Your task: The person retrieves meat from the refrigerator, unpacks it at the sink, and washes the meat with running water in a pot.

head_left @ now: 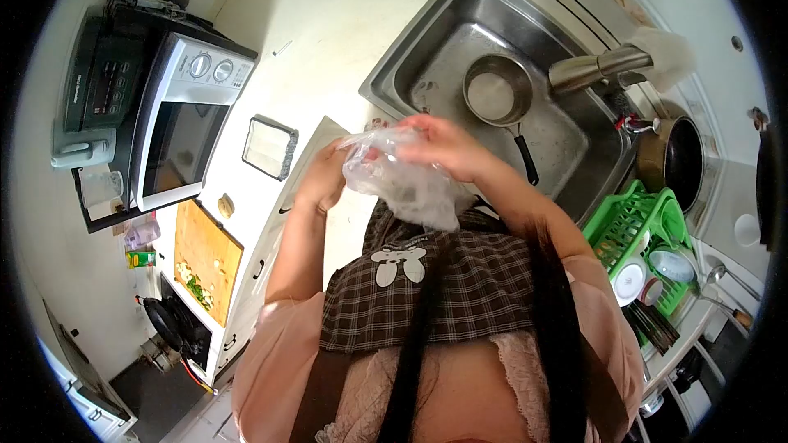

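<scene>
A clear, crumpled plastic bag (419,189) hangs between my hands at the counter edge, just in front of the apron. My left hand (322,174) is closed on the bag's left edge. Across the upper right part of the bag lies my right hand (439,150), its fingers bent over and partly behind the plastic. Something reddish shows faintly through the bag near my right fingers; I cannot make out what it is. Beyond my hands, a small pot (497,90) with a black handle sits in the steel sink (419,25).
A faucet (599,68) reaches over the sink from the right. The green dish rack (624,221) and a large pot (681,156) stand at right. At left are a microwave oven (185,123), a framed cloth (269,148) and a cutting board (205,254) with chopped food.
</scene>
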Tool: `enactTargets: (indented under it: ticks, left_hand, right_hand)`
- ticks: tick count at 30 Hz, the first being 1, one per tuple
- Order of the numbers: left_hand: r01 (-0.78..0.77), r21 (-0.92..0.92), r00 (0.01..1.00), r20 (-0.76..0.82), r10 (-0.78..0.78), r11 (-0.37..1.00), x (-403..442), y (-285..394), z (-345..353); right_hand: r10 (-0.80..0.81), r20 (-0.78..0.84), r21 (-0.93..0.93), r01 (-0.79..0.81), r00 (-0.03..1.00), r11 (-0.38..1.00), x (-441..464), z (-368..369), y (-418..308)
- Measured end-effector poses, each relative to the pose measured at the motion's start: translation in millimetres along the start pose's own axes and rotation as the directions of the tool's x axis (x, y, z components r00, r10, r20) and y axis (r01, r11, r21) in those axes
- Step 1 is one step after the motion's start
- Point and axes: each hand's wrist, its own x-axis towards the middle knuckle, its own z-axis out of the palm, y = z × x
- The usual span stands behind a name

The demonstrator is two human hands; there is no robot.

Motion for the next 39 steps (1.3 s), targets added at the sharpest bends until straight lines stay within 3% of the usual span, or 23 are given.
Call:
enactTargets:
  ticks: [1,2,4,6,8,11,13,14,16,17,19,20,22,26,28,29,31,32,34,35,37,38,39]
  left_hand:
    - [0.021,-0.265,0.999,0.052,-0.008,0.964,4.9,-10.0,-0.5]
    - [0.056,-0.509,0.995,0.105,-0.003,0.859,10.0,-21.0,-1.9]
    - [0.108,-0.562,0.993,0.100,-0.062,0.820,17.8,-29.5,-2.9]
    - [0.271,-0.729,0.956,0.281,-0.087,0.628,25.8,-31.5,4.5]
    - [0.291,-0.666,0.947,0.305,-0.104,0.687,33.3,-34.8,3.9]
    - [0.323,-0.680,0.929,0.361,-0.082,0.658,32.9,-33.5,0.9]
    - [0.142,-0.383,0.943,0.331,-0.008,0.913,21.6,-20.4,1.1]
    - [0.144,-0.383,0.944,0.331,-0.010,0.912,18.6,-17.5,1.3]
    - [-0.194,0.030,0.930,0.325,0.174,0.981,14.2,-14.7,0.4]
    - [-0.193,0.030,0.931,0.321,0.173,0.981,15.6,-15.6,-2.4]
    - [-0.028,0.330,0.995,0.097,-0.005,0.944,20.3,-20.7,-10.4]
    - [-0.025,0.329,0.996,0.094,-0.006,0.944,21.5,-24.4,-13.8]
    - [0.018,-0.016,1.000,0.022,-0.017,1.000,24.1,-33.4,-18.6]
    - [-0.007,-0.324,1.000,-0.020,0.000,0.946,30.3,-47.2,-4.1]
    - [-0.068,-0.222,0.996,0.043,0.079,0.973,24.6,-35.5,1.9]
    - [-0.065,-0.221,0.996,0.045,0.077,0.973,22.7,-31.5,1.7]
    - [-0.136,-0.090,0.982,0.117,0.146,0.987,19.9,-26.1,1.4]
    - [-0.134,-0.089,0.983,0.118,0.144,0.987,20.4,-24.6,2.1]
    - [-0.123,-0.003,0.986,0.111,0.123,0.992,23.3,-21.8,3.9]
    - [-0.120,-0.002,0.987,0.110,0.119,0.993,29.5,-28.5,2.6]
    - [-0.505,0.391,0.830,-0.025,0.558,0.769,43.1,-34.2,3.0]
    - [-0.507,0.393,0.830,-0.019,0.558,0.767,45.7,-38.4,5.4]
    - [-0.525,0.215,0.836,-0.050,0.546,0.824,38.4,-27.3,16.3]
  right_hand:
    - [-0.058,0.124,-0.336,0.097,0.991,0.937,-1.7,-4.1,1.4]
    - [-0.055,0.124,-0.337,0.094,0.991,0.937,-4.0,-6.3,0.1]
    - [-0.034,0.214,-0.623,0.163,0.976,0.765,-10.6,-6.5,-7.8]
    - [-0.005,0.141,-0.711,0.105,0.990,0.696,2.6,-20.8,5.2]
    - [0.015,0.072,-0.786,0.047,0.997,0.616,11.9,-27.0,13.1]
    - [-0.135,-0.050,-0.695,0.063,0.990,0.717,22.4,-32.5,24.9]
    - [-0.171,-0.153,-0.397,0.098,0.973,0.913,35.2,-35.7,37.3]
    - [-0.168,-0.153,-0.395,0.096,0.974,0.913,39.7,-38.4,41.9]
    - [-0.148,-0.169,-0.220,0.109,0.974,0.969,44.4,-33.0,37.5]
    - [-0.147,-0.165,-0.219,0.109,0.975,0.970,44.5,-32.2,33.5]
    - [-0.168,-0.084,-0.537,0.097,0.982,0.838,39.6,-26.8,15.4]
    - [-0.166,-0.082,-0.536,0.097,0.983,0.838,34.5,-21.8,4.1]
    - [-0.183,0.033,-0.878,0.116,0.983,0.465,21.6,-10.5,-15.0]
    - [-0.034,0.081,-0.928,0.087,0.996,0.363,36.1,-17.4,0.8]
    - [-0.393,0.409,-0.824,0.518,0.823,0.228,49.6,-26.8,23.5]
    - [-0.393,0.407,-0.825,0.517,0.824,0.230,49.3,-28.6,26.8]
    - [-0.070,-0.005,-0.664,0.049,0.998,0.746,43.5,-21.1,19.8]
    - [-0.069,-0.006,-0.663,0.047,0.998,0.747,45.3,-24.1,23.7]
    - [-0.193,-0.053,-0.391,0.158,0.980,0.907,49.1,-30.2,31.8]
    - [-0.191,-0.054,-0.388,0.156,0.980,0.908,49.0,-32.1,35.9]
    - [-0.181,-0.005,-0.535,0.150,0.983,0.831,45.0,-26.3,31.0]
    - [-0.184,-0.010,-0.533,0.151,0.983,0.833,39.9,-24.8,26.8]
    - [-0.192,0.021,-0.647,0.160,0.981,0.746,29.0,-14.6,8.3]
